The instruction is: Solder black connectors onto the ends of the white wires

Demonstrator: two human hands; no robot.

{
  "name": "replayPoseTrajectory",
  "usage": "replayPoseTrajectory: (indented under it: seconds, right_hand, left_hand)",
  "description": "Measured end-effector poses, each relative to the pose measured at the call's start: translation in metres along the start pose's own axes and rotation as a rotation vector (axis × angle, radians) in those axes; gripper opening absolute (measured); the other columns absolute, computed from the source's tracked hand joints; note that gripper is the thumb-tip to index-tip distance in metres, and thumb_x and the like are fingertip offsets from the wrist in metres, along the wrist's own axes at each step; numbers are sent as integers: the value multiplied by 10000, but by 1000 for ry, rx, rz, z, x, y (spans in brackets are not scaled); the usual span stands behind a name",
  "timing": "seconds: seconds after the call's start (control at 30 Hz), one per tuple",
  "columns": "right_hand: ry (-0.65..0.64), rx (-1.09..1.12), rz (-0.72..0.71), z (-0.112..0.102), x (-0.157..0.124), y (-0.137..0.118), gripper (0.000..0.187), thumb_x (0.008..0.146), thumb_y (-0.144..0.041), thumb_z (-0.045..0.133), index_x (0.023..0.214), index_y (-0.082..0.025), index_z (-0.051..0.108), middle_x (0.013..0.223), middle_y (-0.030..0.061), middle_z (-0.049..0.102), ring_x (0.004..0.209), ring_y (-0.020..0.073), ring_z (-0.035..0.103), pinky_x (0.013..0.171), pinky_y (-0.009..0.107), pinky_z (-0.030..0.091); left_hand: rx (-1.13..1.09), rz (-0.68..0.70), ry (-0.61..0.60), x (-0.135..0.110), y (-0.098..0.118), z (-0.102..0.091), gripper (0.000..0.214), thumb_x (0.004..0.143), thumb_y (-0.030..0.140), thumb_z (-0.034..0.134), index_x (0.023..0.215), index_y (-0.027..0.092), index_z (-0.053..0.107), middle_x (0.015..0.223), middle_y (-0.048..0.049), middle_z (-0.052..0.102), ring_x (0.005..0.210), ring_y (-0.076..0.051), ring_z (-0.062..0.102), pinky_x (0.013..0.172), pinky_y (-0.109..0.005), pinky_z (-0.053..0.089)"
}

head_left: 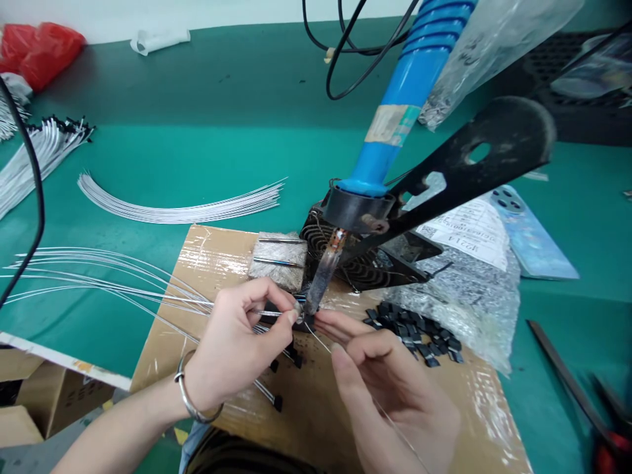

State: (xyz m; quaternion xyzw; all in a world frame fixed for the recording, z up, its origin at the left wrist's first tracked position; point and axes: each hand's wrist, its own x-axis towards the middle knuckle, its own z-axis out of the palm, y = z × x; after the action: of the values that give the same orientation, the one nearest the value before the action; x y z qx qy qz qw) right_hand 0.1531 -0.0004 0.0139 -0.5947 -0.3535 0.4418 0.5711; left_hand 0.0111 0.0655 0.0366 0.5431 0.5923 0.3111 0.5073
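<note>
A blue-handled soldering iron [395,125] is clamped at a slant in a black metal holder [464,158], its darkened tip pointing down. Right beside that tip, my left hand [241,342] pinches the end of a white wire between thumb and forefinger; the exact spot is small and partly hidden by the fingers. My right hand [395,388] holds a thin strand of solder wire [318,339] between thumb and fingers, its end at the iron's tip. Several white wires with black connectors [278,401] lie beneath my left hand.
Small black connectors [415,329] are piled on the cardboard sheet [474,401], near a bubble-wrap bag [474,289]. A cleaning pad [279,260] and black fan [316,227] sit behind my hands. A wire bundle [182,214] lies farther back; tweezers [563,368] are at right.
</note>
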Motion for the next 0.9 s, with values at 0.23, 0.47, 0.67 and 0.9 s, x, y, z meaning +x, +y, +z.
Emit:
replayPoseTrajectory:
  seconds: [0.23,0.47,0.67,0.9]
  right_hand:
    - [-9,10,1,-2,-1,5,234,1002,-256,709,789,-245,614,1187,64,834,1101,191,814,1014,286,636]
    - [18,-27,-10,-1,-2,3,239,986,-249,718,769,-240,617,1146,76,838,1082,211,816,975,293,652]
    - [10,-44,-7,-2,-3,3,232,991,-250,711,781,-243,611,1171,64,838,1084,196,815,980,271,640]
    - [11,-37,-29,-2,-3,4,231,996,-234,704,785,-238,612,1170,78,839,1063,199,821,988,278,640]
  left_hand:
    - [-25,-11,-14,1,0,2,80,783,249,664,734,185,663,825,-94,791,748,-210,694,618,-279,484]
    - [-14,0,-6,-1,0,1,71,792,235,656,741,187,663,811,-75,792,675,-174,642,578,-265,441]
    - [-5,1,-16,-1,-1,1,81,808,251,642,760,189,662,819,-77,786,685,-181,636,572,-273,420]
    - [-13,13,-11,-2,-1,1,73,801,230,647,746,185,661,832,-80,793,703,-179,652,610,-272,468]
